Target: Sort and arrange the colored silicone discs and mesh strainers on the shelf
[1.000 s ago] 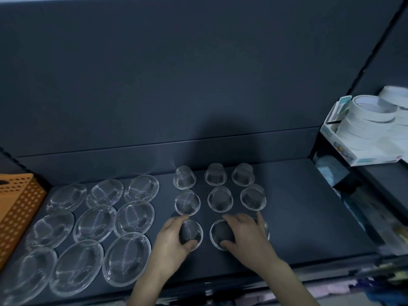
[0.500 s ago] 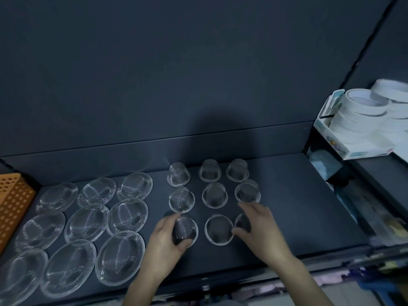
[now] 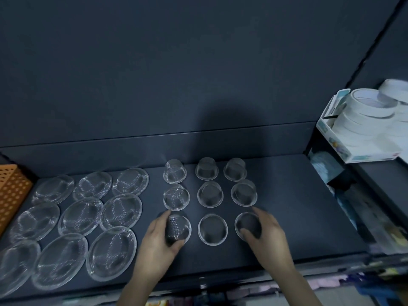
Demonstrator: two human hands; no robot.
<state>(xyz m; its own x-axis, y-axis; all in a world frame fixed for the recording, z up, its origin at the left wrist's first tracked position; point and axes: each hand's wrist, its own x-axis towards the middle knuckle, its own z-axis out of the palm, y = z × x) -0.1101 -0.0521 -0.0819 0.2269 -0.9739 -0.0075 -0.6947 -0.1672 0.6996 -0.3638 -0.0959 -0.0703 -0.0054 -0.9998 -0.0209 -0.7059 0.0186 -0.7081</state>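
Note:
On the dark shelf [image 3: 298, 213] several wide, flat mesh strainers [image 3: 121, 212] lie in a three-by-three block on the left. To their right several small cup-shaped mesh strainers [image 3: 210, 194] stand in a three-by-three grid. My left hand [image 3: 159, 241] grips the front-left small strainer [image 3: 179, 227] between thumb and fingers. My right hand [image 3: 268, 236] holds the front-right small strainer [image 3: 247, 224] with thumb and curled fingers on its rim. Between both hands the front-middle small strainer [image 3: 212, 229] lies untouched.
An orange perforated basket [image 3: 12, 195] stands at the far left edge. On a neighbouring shelf to the right, a white box [image 3: 344, 144] holds rolls of white tape [image 3: 371, 109]. Bare shelf lies right of the small strainers. The shelf's front lip runs just below my wrists.
My right hand slid right, off the front-middle small strainer and onto the front-right one. My left hand stayed on the front-left strainer.

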